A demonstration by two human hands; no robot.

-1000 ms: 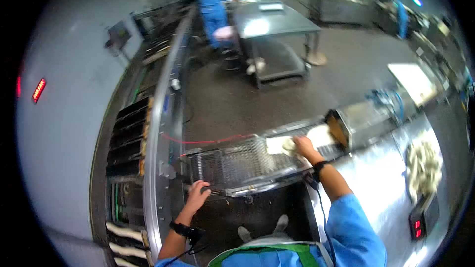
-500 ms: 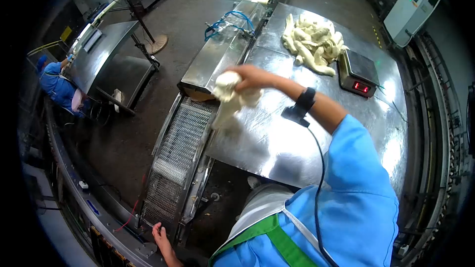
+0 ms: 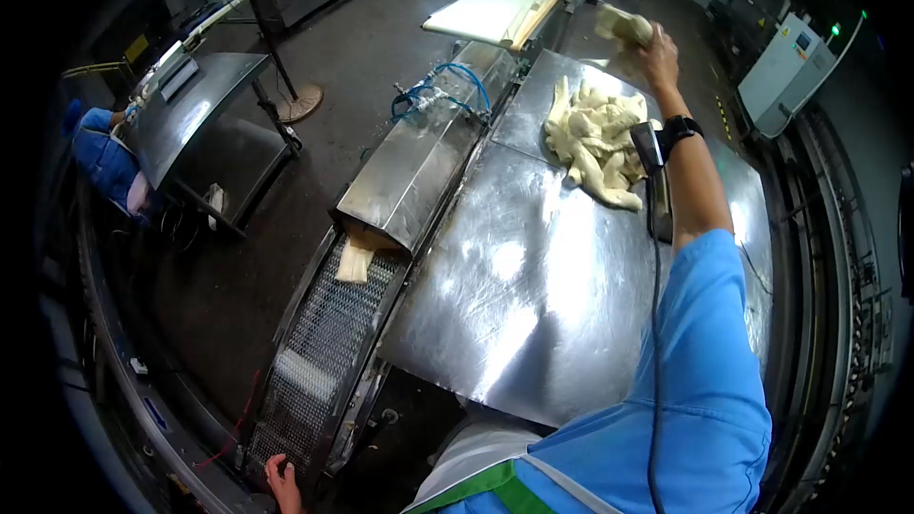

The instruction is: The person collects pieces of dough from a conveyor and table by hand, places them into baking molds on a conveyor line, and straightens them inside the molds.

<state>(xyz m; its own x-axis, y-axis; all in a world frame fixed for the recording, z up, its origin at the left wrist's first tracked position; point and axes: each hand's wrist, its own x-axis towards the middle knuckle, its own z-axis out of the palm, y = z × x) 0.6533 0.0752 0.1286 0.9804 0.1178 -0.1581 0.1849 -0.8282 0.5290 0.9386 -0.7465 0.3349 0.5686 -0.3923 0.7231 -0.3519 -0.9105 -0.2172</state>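
My right hand (image 3: 659, 55) is raised at the far end of the steel table (image 3: 476, 276), its fingers closed on a limp piece of pale dough (image 3: 624, 29). Just below it lies a heap of dough strips (image 3: 595, 138), twisted over one another. My left hand (image 3: 284, 484) is low in the view beside the lower end of the mesh conveyor (image 3: 328, 324), fingers slightly bent and apart, holding nothing. A flat dough piece (image 3: 354, 260) sticks out from under the metal hood (image 3: 419, 162) onto the mesh.
My right forearm mostly hides the scale (image 3: 664, 205). Blue hoses (image 3: 443, 86) sit on the hood, with a pale belt (image 3: 495, 14) beyond. A co-worker in blue (image 3: 105, 162) is at another steel table (image 3: 195, 109) on the left. A white control cabinet (image 3: 785, 76) stands right.
My right hand has swung from above the conveyor to the far right, over the heap, still holding dough. A dough piece now shows at the hood's mouth. The view has shifted.
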